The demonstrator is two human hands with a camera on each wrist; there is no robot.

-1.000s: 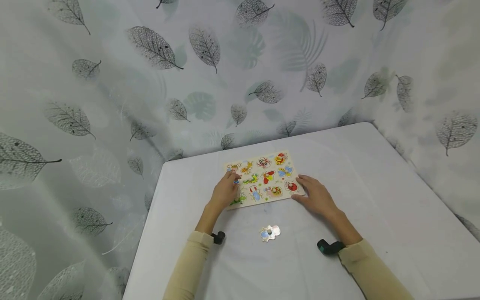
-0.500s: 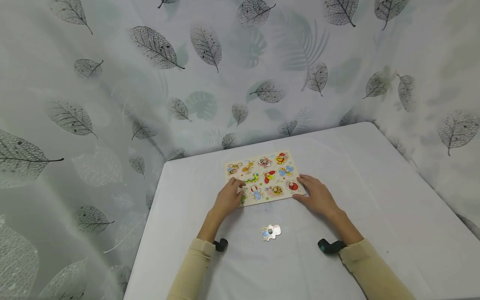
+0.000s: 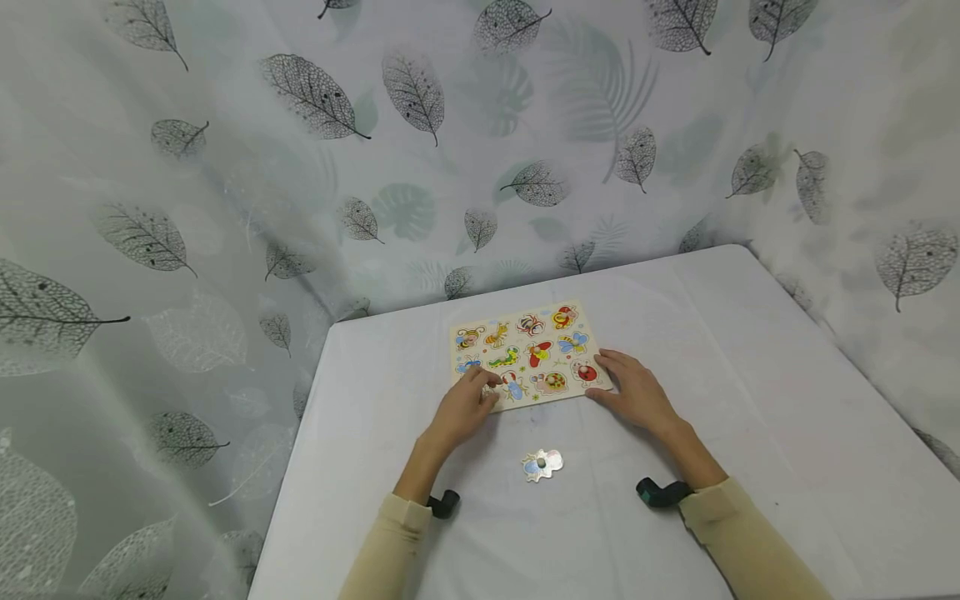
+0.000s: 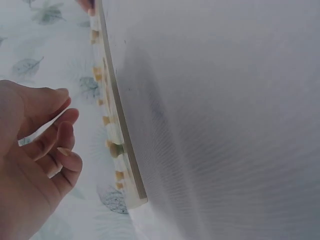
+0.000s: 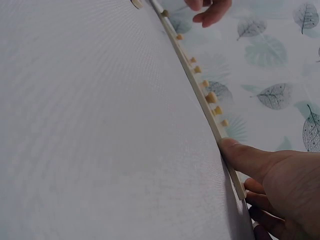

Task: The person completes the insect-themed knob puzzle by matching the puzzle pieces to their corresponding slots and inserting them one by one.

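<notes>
A wooden peg puzzle board point(image 3: 558, 366) with colourful insect pieces lies flat on the table. My right hand point(image 3: 634, 395) holds its near right corner; in the right wrist view the thumb point(image 5: 245, 156) presses the front edge and the other fingers lie around the side. Over the board's near left part hovers my left hand point(image 3: 464, 410), fingers loosely bent. The left wrist view shows that hand point(image 4: 37, 145) with nothing between thumb and fingertips, apart from the knobs. One loose beetle-shaped puzzle piece point(image 3: 542, 465) with a knob rests on the cloth in front of the board.
A white cloth covers the table point(image 3: 750, 375). Leaf-printed curtain point(image 3: 420, 208) hangs behind and to the left and right of it. Each wrist wears a black camera mount point(image 3: 663, 492).
My left hand has moved from the board's left side toward its near edge and slightly right, uncovering the upper left pieces. The right hand has stayed at its corner.
</notes>
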